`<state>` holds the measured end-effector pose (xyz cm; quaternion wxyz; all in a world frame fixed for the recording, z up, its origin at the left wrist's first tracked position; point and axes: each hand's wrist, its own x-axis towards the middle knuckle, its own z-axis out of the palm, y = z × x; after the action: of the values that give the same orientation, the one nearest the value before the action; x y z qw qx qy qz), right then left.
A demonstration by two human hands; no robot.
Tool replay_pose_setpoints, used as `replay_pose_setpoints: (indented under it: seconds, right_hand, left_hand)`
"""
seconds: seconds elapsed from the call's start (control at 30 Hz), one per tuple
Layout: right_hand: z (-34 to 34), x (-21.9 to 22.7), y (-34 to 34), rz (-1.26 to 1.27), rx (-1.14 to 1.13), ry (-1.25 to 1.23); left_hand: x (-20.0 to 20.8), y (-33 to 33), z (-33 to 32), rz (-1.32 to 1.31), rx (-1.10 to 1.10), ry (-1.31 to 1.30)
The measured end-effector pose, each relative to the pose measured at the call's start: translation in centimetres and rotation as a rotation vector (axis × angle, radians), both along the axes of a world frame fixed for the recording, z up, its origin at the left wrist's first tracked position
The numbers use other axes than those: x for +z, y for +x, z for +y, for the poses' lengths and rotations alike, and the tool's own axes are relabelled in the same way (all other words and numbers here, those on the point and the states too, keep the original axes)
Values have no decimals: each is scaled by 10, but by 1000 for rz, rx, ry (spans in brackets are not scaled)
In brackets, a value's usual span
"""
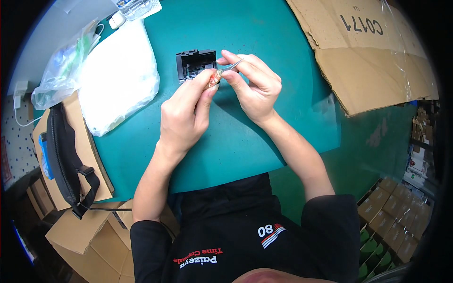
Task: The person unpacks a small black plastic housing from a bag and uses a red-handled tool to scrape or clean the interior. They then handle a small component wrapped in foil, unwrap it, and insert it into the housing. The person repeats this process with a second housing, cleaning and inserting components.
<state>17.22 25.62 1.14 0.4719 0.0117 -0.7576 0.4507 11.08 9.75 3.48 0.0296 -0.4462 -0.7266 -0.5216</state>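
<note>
Between the fingertips of my left hand (185,111) is a small reddish-orange piece with greenish-white patches (213,80), looking like a wrapped handle. In line with it, a thin pointed metal piece (234,64) slants up to the right. My right hand (258,88) pinches this metal piece between thumb and fingers; whether the two pieces are joined, I cannot tell. Just beyond my fingertips an open black plastic housing (180,68) lies on the green table mat (250,23). My left fingers partly cover its near right corner.
A white plastic bag (120,78) and a clear bag (66,66) lie at the left, near a bottle (137,7). A black belt bag (63,146) rests on cardboard. At the right lies a large cardboard sheet (373,61). Stacked boxes (396,212) stand lower right.
</note>
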Motion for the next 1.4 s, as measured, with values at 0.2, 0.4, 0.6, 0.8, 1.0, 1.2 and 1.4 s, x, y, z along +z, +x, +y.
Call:
replay_pose_setpoints:
  seconds: [0.2,0.4,0.6,0.8,1.0,1.2,1.4]
  right_hand:
    - [3,-2,7,-58,16,55]
    - [3,0,6,-50,13,83]
    - [0,2,6,-86,52,-17]
    - [0,2,-1,13,38,-34]
    - [3,2,5,-26,16,54]
    - [5,0,6,-29,-2,121]
    - [4,2,7,-36,-36,137]
  left_hand:
    - [-3,2,1,28,21,21]
    - [-2,1,1,24,19,25]
    - [-2,-2,-1,-2,-14,18]
    - [-2,-3,0,17,-18,27]
    - [-1,1,-1,40,4,18]
    - [0,2,0,63,17,20]
    - [-2,3,0,101,45,3]
